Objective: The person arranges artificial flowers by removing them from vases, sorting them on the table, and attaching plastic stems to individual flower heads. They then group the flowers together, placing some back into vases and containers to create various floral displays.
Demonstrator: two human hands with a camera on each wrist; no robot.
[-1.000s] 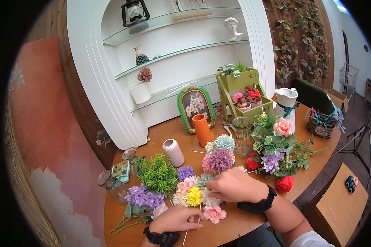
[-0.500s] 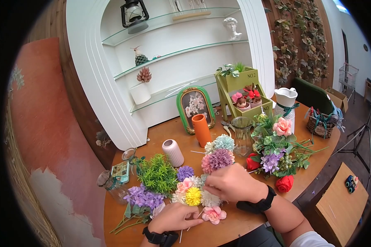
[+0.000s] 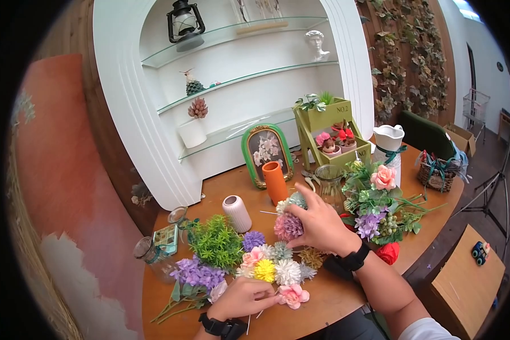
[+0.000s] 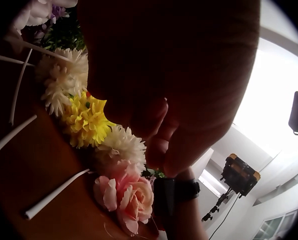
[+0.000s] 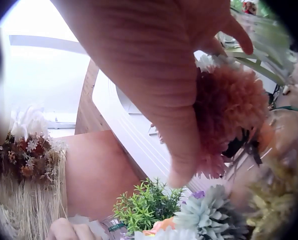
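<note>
My right hand (image 3: 323, 224) reaches around the mauve pompom flower (image 3: 288, 226), thumb low on its near side and the other fingers spread above it. The right wrist view shows this pompom (image 5: 234, 100) between thumb and fingers. A pale blue flower (image 3: 296, 199) sits just behind it. My left hand (image 3: 242, 297) rests low over the table with loosely bent fingers, fingertips beside a pink rose (image 3: 293, 296). White stems (image 4: 56, 195) lie under and near it. A yellow flower (image 3: 264, 270) and a white flower (image 3: 288, 272) lie between the hands.
Green foliage (image 3: 216, 241) and lilac blossoms (image 3: 197, 273) lie at left. A pink ribbed vase (image 3: 237, 213), an orange vase (image 3: 275, 182) and a glass vase (image 3: 330, 187) stand behind. A mixed bouquet (image 3: 374, 195) and a white pitcher (image 3: 388, 144) are at right.
My right hand has moved up and away from the white flowers to the mauve pompom, its fingers spreading. Gold and pale flowers beneath have come into sight. The left hand has barely shifted.
</note>
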